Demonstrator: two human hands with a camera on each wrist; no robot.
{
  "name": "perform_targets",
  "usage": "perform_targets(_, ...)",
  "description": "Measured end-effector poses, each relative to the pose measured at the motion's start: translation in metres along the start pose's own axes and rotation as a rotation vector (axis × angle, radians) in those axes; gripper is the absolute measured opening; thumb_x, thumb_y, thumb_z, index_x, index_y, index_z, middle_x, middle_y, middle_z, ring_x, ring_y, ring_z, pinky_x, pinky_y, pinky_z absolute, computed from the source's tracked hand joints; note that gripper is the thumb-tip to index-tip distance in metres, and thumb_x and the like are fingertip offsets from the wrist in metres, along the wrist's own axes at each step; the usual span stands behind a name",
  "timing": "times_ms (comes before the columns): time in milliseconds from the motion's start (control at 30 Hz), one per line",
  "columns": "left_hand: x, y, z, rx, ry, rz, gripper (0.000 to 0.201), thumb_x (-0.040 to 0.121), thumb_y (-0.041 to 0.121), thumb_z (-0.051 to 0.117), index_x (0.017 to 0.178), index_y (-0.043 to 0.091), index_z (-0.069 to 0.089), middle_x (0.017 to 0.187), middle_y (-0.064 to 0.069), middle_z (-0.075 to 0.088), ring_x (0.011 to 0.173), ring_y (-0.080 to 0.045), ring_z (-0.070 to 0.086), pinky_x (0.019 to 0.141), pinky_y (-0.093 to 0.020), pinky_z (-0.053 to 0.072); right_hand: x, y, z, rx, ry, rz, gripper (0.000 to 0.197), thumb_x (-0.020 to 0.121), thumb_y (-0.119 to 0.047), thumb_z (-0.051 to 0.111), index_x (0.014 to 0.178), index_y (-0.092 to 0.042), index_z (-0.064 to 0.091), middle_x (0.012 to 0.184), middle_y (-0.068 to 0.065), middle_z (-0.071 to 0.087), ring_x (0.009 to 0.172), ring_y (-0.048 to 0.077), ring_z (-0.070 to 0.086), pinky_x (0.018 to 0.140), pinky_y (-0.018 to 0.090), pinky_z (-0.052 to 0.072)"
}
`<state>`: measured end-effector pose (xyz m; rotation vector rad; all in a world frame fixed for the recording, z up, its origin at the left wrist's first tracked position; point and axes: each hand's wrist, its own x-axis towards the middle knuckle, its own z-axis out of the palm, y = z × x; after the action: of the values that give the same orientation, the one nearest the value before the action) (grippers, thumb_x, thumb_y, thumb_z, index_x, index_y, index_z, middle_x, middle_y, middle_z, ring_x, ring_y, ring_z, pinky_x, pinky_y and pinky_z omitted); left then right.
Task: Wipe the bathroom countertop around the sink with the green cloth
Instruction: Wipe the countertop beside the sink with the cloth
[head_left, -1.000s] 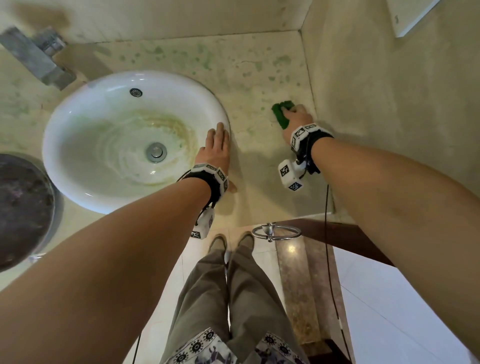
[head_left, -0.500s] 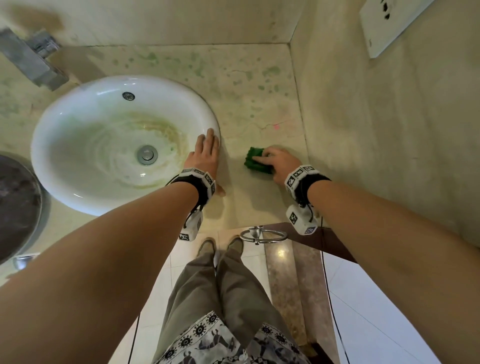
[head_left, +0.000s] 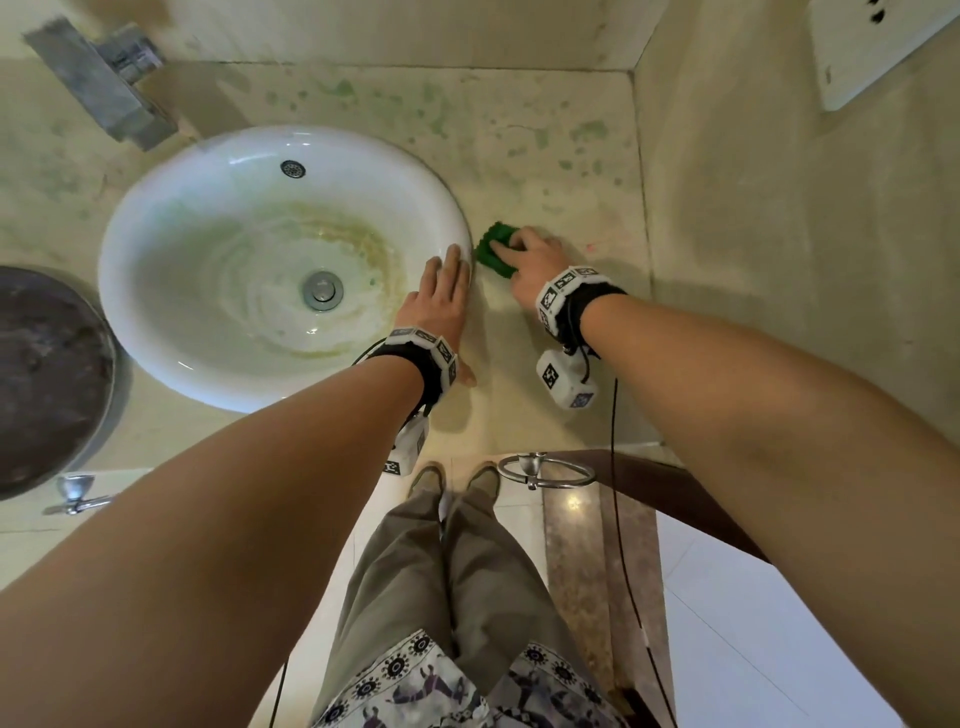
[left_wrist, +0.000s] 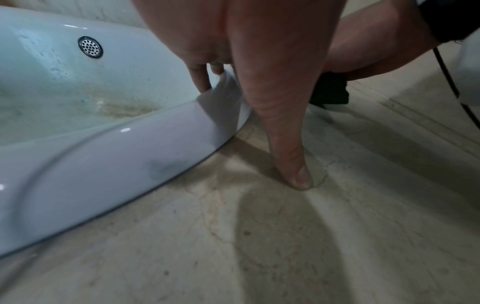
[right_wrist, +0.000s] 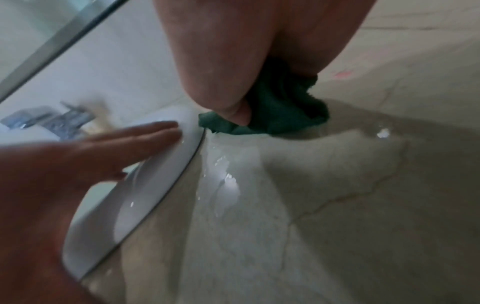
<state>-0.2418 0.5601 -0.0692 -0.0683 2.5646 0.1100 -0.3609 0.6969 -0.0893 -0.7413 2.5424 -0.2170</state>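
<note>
A bunched green cloth (head_left: 492, 250) lies on the beige stone countertop (head_left: 545, 156), right against the right edge of the white sink (head_left: 395, 156). My right hand (head_left: 532, 255) grips the cloth from above and presses it down; in the right wrist view the thumb digs into the cloth (right_wrist: 280, 111) on the wet countertop (right_wrist: 337, 205). My left hand (head_left: 441, 299) lies flat with straight fingers on the sink rim, just left of the cloth. Its thumb (left_wrist: 293, 164) touches the countertop (left_wrist: 285, 246).
A metal faucet (head_left: 104, 88) stands behind the sink. A dark round vessel (head_left: 47, 374) sits at the left. A wall (head_left: 779, 260) with a socket plate (head_left: 872, 47) closes the right side. Green stains (head_left: 431, 119) mark the counter's back. A towel ring (head_left: 545, 470) hangs below the front edge.
My right hand has dragged the cloth from near the right wall across the counter to the sink's rim. The left hand has stayed on the rim.
</note>
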Motion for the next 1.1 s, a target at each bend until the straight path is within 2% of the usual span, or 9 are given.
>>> perform_targets(100, -0.001, 0.002, -0.001, 0.007, -0.004, -0.014, 0.157, 0.047, 0.057, 0.088, 0.152, 0.005, -0.017, 0.159, -0.01, -0.025, 0.149, -0.033, -0.01, 0.118, -0.043, 0.025, -0.007, -0.004, 0.006, -0.09, -0.015, -0.145, 0.05, 0.094, -0.024, 0.043, 0.143, -0.037, 0.042, 0.142, -0.003, 0.039, 0.124, 0.032, 0.035, 0.107, 0.033, 0.027)
perform_targets(200, -0.003, 0.005, -0.004, -0.001, -0.014, -0.023, 0.156, 0.048, 0.054, 0.089, 0.151, 0.004, -0.017, 0.159, -0.011, -0.025, 0.148, -0.034, -0.009, 0.117, -0.044, 0.025, -0.017, 0.002, 0.013, -0.133, -0.052, -0.223, 0.048, 0.095, -0.02, 0.043, 0.139, -0.04, 0.046, 0.141, -0.005, 0.042, 0.128, 0.029, 0.034, 0.111, 0.035, 0.026)
perform_targets(367, -0.005, 0.012, -0.01, 0.017, -0.035, -0.05, 0.154, 0.049, 0.049, 0.091, 0.151, 0.001, -0.015, 0.158, -0.014, -0.025, 0.148, -0.036, -0.009, 0.117, -0.045, 0.026, -0.044, 0.012, 0.025, -0.057, -0.152, -0.148, 0.045, 0.084, -0.041, 0.034, 0.126, -0.042, 0.053, 0.125, -0.003, 0.049, 0.119, 0.025, 0.041, 0.103, 0.035, 0.036)
perform_targets(533, -0.007, 0.016, -0.01, 0.034, -0.019, -0.074, 0.147, 0.058, 0.039, 0.091, 0.151, 0.002, -0.015, 0.158, -0.014, -0.026, 0.148, -0.036, -0.009, 0.115, -0.045, 0.028, -0.087, 0.029, 0.032, -0.009, -0.18, -0.189, 0.06, 0.092, -0.002, 0.042, 0.134, -0.044, 0.051, 0.137, -0.002, 0.045, 0.12, 0.026, 0.037, 0.102, 0.031, 0.03)
perform_targets(633, -0.008, 0.015, -0.009, 0.059, -0.027, -0.069, 0.153, 0.053, 0.043, 0.093, 0.151, 0.001, -0.016, 0.157, -0.016, -0.025, 0.148, -0.036, -0.008, 0.114, -0.043, 0.028, -0.111, 0.036, 0.037, 0.002, -0.181, -0.166, 0.059, 0.092, -0.001, 0.043, 0.135, -0.04, 0.052, 0.138, -0.003, 0.044, 0.116, 0.025, 0.04, 0.099, 0.032, 0.034)
perform_targets(800, -0.007, 0.014, -0.008, 0.064, 0.007, -0.057, 0.139, 0.066, 0.039, 0.087, 0.151, 0.0, -0.015, 0.157, -0.016, -0.025, 0.148, -0.037, -0.007, 0.113, -0.041, 0.03, -0.12, 0.038, 0.028, 0.184, -0.175, 0.04, 0.047, 0.087, -0.004, 0.055, 0.127, -0.028, 0.062, 0.122, 0.001, 0.059, 0.11, 0.024, 0.056, 0.098, 0.033, 0.044)
perform_targets(900, -0.006, 0.013, -0.006, 0.07, 0.023, -0.047, 0.132, 0.071, 0.036, 0.084, 0.151, 0.0, -0.013, 0.158, -0.016, -0.024, 0.148, -0.037, -0.006, 0.112, -0.04, 0.032, -0.119, 0.046, 0.013, 0.342, 0.043, 0.207, 0.057, 0.085, 0.004, 0.049, 0.132, -0.027, 0.058, 0.123, 0.005, 0.058, 0.11, 0.026, 0.055, 0.101, 0.035, 0.044)
perform_targets(1000, -0.003, 0.012, -0.002, 0.059, 0.05, -0.056, 0.122, 0.077, 0.032, 0.08, 0.152, 0.0, -0.011, 0.158, -0.015, -0.023, 0.148, -0.036, -0.005, 0.111, -0.04, 0.034, -0.115, 0.062, 0.003, 0.347, 0.304, 0.41, 0.053, 0.086, -0.003, 0.053, 0.132, -0.029, 0.058, 0.12, 0.008, 0.055, 0.109, 0.031, 0.056, 0.099, 0.031, 0.043)
perform_targets(1100, 0.0, 0.011, -0.002, 0.064, 0.031, -0.049, 0.129, 0.073, 0.038, 0.082, 0.152, 0.0, -0.012, 0.158, -0.015, -0.023, 0.148, -0.036, -0.005, 0.11, -0.04, 0.035, -0.109, 0.066, 0.005, 0.23, 0.231, 0.581, 0.059, 0.086, -0.006, 0.054, 0.141, -0.025, 0.047, 0.133, 0.011, 0.044, 0.118, 0.036, 0.049, 0.106, 0.041, 0.041)
